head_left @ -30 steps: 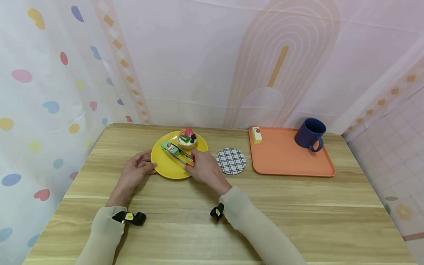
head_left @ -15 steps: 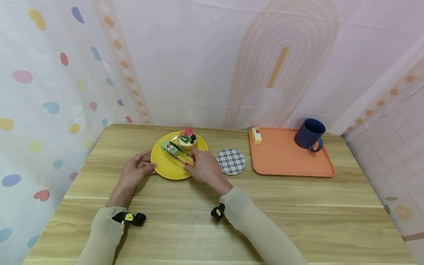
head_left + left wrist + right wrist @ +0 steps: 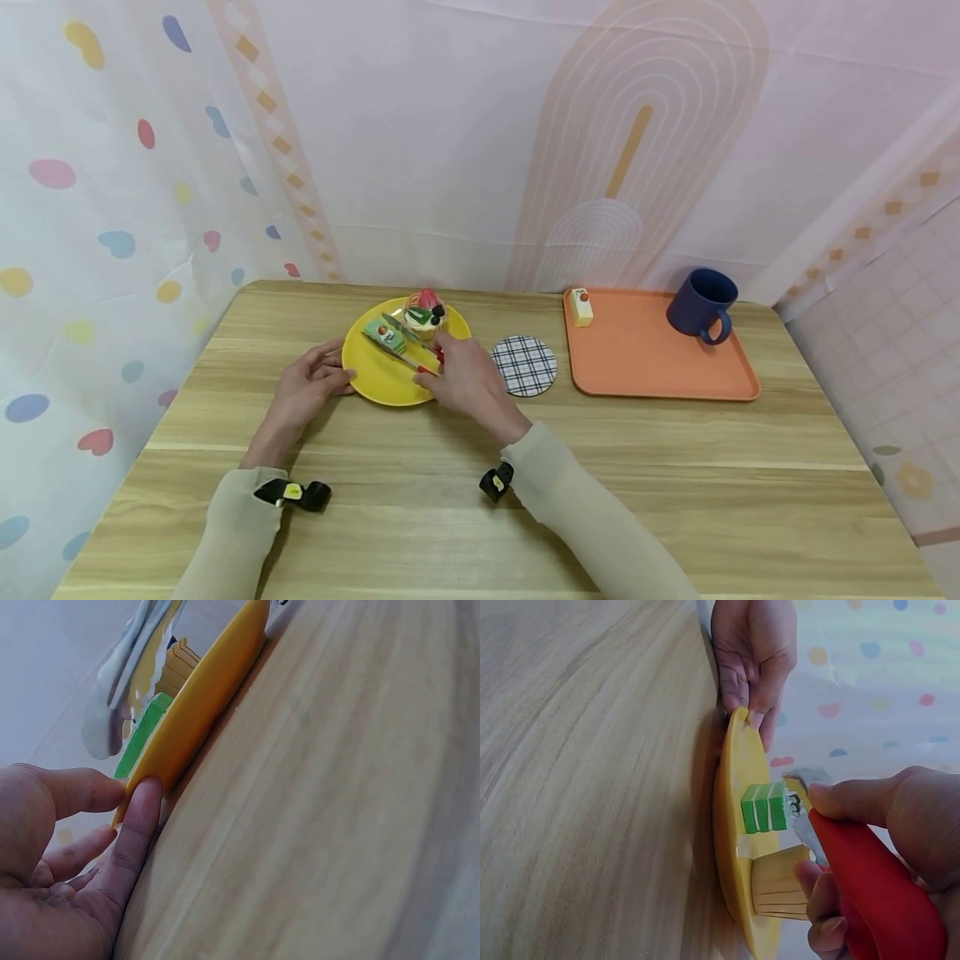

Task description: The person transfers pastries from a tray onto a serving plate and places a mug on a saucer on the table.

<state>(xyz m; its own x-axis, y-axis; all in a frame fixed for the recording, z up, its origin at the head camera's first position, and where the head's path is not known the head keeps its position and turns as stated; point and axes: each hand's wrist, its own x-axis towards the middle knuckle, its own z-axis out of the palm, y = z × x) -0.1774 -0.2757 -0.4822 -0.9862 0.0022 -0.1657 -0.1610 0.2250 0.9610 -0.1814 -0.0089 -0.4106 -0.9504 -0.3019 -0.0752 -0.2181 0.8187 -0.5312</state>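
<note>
On the table, a yellow plate [image 3: 367,372] carries a green layered cake slice [image 3: 386,336] and a fruit-topped tart [image 3: 424,317]. My left hand [image 3: 306,383] pinches the plate's left rim between thumb and fingers; the left wrist view shows the thumb at the edge. My right hand [image 3: 471,379] grips red-handled tongs [image 3: 874,881] over the plate's right side. Their metal arms are spread, one on each side of the green slice in the head view. From the right wrist, the slice [image 3: 765,808] stands on the plate beside the tart's ribbed cup [image 3: 780,885].
A round checked coaster [image 3: 523,365] lies just right of the plate. Farther right is an orange tray [image 3: 652,367], bearing a small yellow cake piece [image 3: 581,308] and a dark blue mug [image 3: 701,302]. A patterned curtain [image 3: 450,150] hangs behind the table.
The tongs' arms have spread apart around the green slice, which they were close against before. My left hand and the plate have stayed in place.
</note>
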